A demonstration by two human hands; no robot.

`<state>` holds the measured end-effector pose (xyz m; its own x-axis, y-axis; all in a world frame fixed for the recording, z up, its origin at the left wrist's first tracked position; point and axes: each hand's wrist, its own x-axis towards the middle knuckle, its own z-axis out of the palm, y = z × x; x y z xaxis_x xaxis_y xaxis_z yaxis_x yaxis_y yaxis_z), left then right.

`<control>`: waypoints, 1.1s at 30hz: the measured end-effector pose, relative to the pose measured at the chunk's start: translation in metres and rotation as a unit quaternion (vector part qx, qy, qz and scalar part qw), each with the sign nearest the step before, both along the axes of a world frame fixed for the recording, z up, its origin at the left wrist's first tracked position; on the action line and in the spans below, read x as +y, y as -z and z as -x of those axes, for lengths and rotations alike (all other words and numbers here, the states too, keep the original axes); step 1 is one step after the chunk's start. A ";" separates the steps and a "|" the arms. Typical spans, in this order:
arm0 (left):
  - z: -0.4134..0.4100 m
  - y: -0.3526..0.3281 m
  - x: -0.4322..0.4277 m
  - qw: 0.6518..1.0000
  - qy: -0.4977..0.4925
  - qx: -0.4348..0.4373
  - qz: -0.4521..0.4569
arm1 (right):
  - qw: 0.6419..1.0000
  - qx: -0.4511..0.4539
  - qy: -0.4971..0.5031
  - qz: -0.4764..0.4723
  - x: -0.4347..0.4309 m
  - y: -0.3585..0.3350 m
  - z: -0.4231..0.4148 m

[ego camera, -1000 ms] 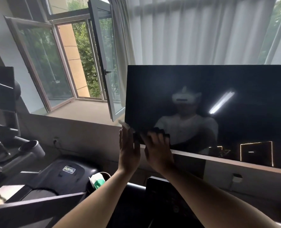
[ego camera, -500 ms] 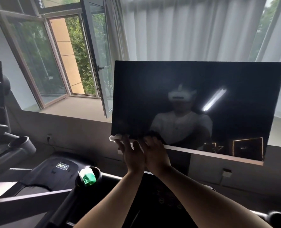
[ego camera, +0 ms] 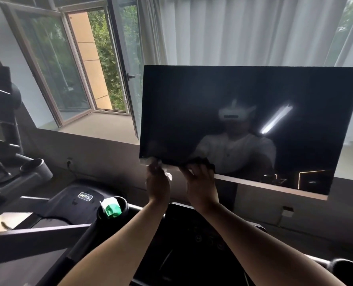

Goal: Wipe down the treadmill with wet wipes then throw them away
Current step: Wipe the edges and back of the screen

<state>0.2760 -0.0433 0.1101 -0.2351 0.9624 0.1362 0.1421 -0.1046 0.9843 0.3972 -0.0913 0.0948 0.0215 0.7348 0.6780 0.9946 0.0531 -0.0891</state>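
Closest to the camera, two bare arms reach forward over the treadmill [ego camera: 78,244]. Under them is its dark control panel [ego camera: 202,234]. To the left, a round cup holder [ego camera: 124,202] holds a green and white pack of wipes [ego camera: 110,208].

Next come the hands, side by side at the bottom left corner of the big black screen [ego camera: 243,120]. The left hand [ego camera: 158,182] is raised, and its fingers pinch a white wet wipe [ego camera: 150,162] against that corner. The wipe is blurry, so it is probably moving. The right hand [ego camera: 200,182] has its fingers up on the bottom edge of the screen, just beside the left hand. It seems to hold the screen steady, but I cannot tell if the fingers grip the edge or only press on it.

So the wiping step is going on now, and it is the screen's turn. Only the corner has the wipe on it, so most of the screen probably needs wiping. The next move should be to slide the wipe along the bottom edge and across the glass. The push should be soft, because the screen could tilt. The control panel and rails come after that, then the bin, which is not in view.

Behind the screen are an open window [ego camera: 78,69] and long white curtains [ego camera: 243,32].
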 end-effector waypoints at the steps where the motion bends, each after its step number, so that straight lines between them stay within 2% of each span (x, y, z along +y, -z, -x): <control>1: -0.003 0.002 -0.003 1.000 0.020 0.015 0.004 | 1.000 0.005 -0.007 -0.003 0.000 0.001 -0.002; 5: -0.006 -0.002 -0.006 0.998 0.053 -0.032 0.014 | 0.999 0.028 -0.030 -0.001 -0.002 0.001 -0.007; 12: 0.016 -0.003 0.027 0.994 -0.077 -0.082 0.016 | 0.998 0.034 -0.048 -0.003 -0.006 0.000 -0.008; 17: 0.002 -0.004 0.018 0.987 -0.091 -0.120 0.056 | 0.997 0.050 -0.056 0.007 -0.010 -0.003 -0.008; 20: -0.011 0.007 0.008 0.994 -0.059 -0.071 0.057 | 0.996 0.059 -0.061 0.006 -0.011 -0.002 -0.010; 22: -0.018 0.014 0.005 0.993 -0.019 -0.113 0.021 | 0.996 0.064 -0.068 0.004 -0.010 -0.002 -0.011; 26: -0.008 0.013 0.009 0.970 0.029 -0.240 0.017 | 0.995 0.070 -0.074 -0.012 -0.010 -0.002 -0.011; 33: 0.015 0.006 0.032 0.952 0.014 -0.306 0.012 | 0.994 0.087 -0.062 -0.013 -0.011 0.002 -0.009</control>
<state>0.2608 -0.0118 0.1046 -0.2373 0.9706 -0.0408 -0.4616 -0.0757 0.8838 0.4061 -0.1024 0.0932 0.0495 0.7213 0.6909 0.9501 0.1794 -0.2554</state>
